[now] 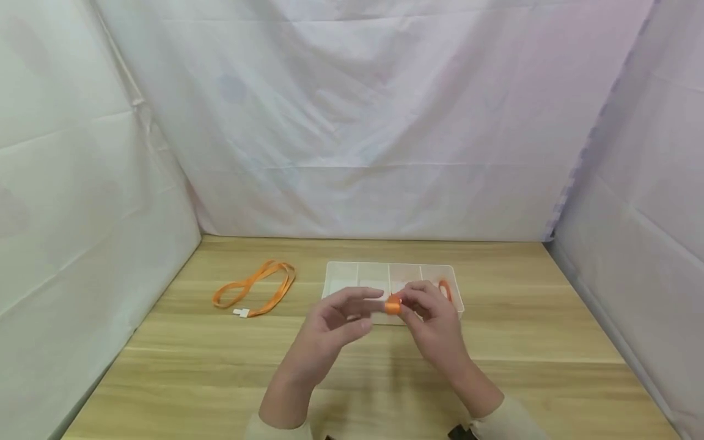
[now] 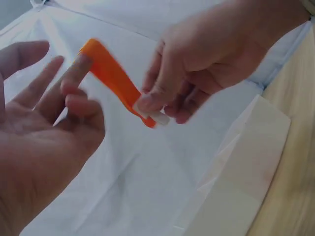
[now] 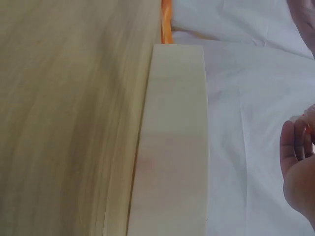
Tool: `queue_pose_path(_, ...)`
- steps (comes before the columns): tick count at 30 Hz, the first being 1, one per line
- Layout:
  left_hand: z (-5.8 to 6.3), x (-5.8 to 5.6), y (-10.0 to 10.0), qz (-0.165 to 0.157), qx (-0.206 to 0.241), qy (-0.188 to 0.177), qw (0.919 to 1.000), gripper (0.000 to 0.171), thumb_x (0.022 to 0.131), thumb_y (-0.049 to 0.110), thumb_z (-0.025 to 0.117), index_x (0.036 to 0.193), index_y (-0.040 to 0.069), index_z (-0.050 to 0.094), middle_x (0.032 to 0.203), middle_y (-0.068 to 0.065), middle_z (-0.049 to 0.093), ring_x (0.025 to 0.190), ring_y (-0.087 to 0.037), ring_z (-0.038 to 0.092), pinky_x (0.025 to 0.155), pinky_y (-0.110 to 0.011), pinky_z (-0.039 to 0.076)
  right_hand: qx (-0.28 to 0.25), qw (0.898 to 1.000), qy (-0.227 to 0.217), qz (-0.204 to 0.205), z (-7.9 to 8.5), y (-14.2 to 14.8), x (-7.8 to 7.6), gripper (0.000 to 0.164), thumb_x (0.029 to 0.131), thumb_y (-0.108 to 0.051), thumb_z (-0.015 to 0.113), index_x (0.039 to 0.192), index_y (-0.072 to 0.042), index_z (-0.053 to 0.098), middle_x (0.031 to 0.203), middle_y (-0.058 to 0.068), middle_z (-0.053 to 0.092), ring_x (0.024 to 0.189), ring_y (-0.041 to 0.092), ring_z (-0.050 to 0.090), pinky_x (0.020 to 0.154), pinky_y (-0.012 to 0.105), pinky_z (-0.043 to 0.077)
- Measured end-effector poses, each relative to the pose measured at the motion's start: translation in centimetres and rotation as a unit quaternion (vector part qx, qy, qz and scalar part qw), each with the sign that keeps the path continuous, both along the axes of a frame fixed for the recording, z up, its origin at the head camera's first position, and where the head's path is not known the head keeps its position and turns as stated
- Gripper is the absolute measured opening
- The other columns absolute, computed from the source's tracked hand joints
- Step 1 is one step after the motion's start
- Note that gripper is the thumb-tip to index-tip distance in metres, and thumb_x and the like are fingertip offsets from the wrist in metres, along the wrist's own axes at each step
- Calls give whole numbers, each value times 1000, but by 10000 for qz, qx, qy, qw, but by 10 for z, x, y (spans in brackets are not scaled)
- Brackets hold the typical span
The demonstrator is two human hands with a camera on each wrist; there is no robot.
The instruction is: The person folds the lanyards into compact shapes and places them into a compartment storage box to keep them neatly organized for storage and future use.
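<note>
A short loop of an orange lanyard (image 1: pixel 393 305) stretches between my two hands above the tray. My right hand (image 1: pixel 434 322) pinches one end of it, where a white clip (image 2: pixel 160 117) pokes out by the fingertips in the left wrist view. The other end passes around a finger of my left hand (image 1: pixel 330 333), whose fingers are spread and loosely bent, thumb apart. At the edge of the right wrist view my right hand (image 3: pixel 301 177) is only partly seen. Below the hands is the white divided tray (image 1: pixel 341 269), its front partly hidden.
An orange strap (image 1: pixel 445 288) lies in the tray's rightmost compartment. Left of the tray, another orange lanyard (image 1: pixel 286 287) with a white clip (image 1: pixel 241 313) lies looped on the wooden table (image 1: pixel 181 379). White cloth (image 1: pixel 352 122) hangs at the back and sides.
</note>
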State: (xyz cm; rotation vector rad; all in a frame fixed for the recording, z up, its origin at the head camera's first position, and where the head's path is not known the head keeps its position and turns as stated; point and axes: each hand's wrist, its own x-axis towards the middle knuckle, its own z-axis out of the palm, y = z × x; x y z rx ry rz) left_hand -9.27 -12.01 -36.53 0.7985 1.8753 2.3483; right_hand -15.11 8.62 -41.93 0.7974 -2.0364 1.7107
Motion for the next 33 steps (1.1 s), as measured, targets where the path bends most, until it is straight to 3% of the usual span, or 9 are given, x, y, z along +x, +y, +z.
queue_pose_path(3, 2, -1, 5, 790, 375, 83, 9961, 39, 99, -4, 64, 123, 25, 75, 122, 12, 77, 119, -8, 63, 100, -27, 53, 64, 9966, -755, 328, 5, -7, 11, 13, 92, 3, 78, 101, -6, 79, 94, 8, 70, 79, 6, 64, 68, 19, 59)
queue_pose_path(5, 2, -2, 12, 1140, 808, -128, 9901, 41, 98, -6, 63, 117, 27, 77, 119, 12, 77, 122, -9, 63, 104, -29, 55, 42, 9894, -1345, 546, 10, -12, 20, 9, 94, -4, 79, 102, -8, 80, 87, 7, 71, 71, 6, 61, 62, 23, 57)
queue_pose_path(10, -2, -5, 27, 1471, 1965, -631, 9674, 39, 101, -6, 55, 110, 24, 77, 114, 8, 77, 114, -15, 69, 105, -33, 55, -98, 9729, -2178, 767, 20, -26, 38, 11, 95, -15, 81, 105, -10, 82, 83, 8, 74, 67, 9, 63, 61, 29, 58)
queue_pose_path(14, -4, -8, 31, 1498, 2276, -695, 9597, 39, 101, -6, 52, 108, 22, 78, 112, 6, 75, 112, -17, 71, 103, -33, 55, -177, 9761, -2101, 528, 20, -31, 44, 10, 95, -14, 81, 104, -10, 83, 83, 9, 74, 66, 14, 66, 62, 28, 60)
queue_pose_path(18, -4, -7, 35, 1566, 2358, -728, 9563, 41, 99, -8, 50, 106, 22, 77, 110, 7, 74, 114, -15, 70, 103, -30, 55, -179, 9850, -1679, 350, 17, -34, 47, 9, 96, -10, 78, 103, -7, 83, 81, 9, 75, 63, 15, 67, 59, 27, 60)
queue_pose_path(24, -3, -6, 38, 1784, 2405, -807, 9507, 40, 98, -9, 51, 102, 22, 76, 109, 6, 75, 115, -16, 70, 104, -29, 55, -128, 9966, -802, 109, 13, -40, 49, 8, 97, -6, 75, 101, -6, 82, 81, 11, 76, 63, 5, 64, 55, 25, 58)
queue_pose_path(26, -3, -6, 38, 1932, 2380, -889, 9477, 37, 98, -8, 54, 101, 22, 75, 108, 6, 76, 113, -16, 71, 105, -31, 55, -95, 9963, -847, 130, 12, -40, 50, 7, 97, -6, 76, 100, -7, 83, 79, 10, 75, 62, 4, 63, 55, 24, 57)
queue_pose_path(31, -1, -8, 34, 2493, 2607, -1253, 9242, 28, 94, -10, 65, 94, 18, 71, 96, 4, 76, 100, -18, 73, 103, -38, 59, 71, 9898, -1395, 282, 12, -36, 51, 10, 97, -13, 78, 104, -10, 84, 74, 2, 73, 61, 7, 62, 57, 25, 57)
queue_pose_path(33, 2, -9, 34, 2650, 2768, -1398, 9130, 26, 92, -10, 69, 90, 16, 69, 92, 3, 74, 95, -18, 72, 102, -41, 61, 180, 9925, -1193, 199, 12, -36, 50, 14, 96, -13, 79, 109, -10, 83, 77, 2, 76, 61, 7, 65, 57, 25, 58)
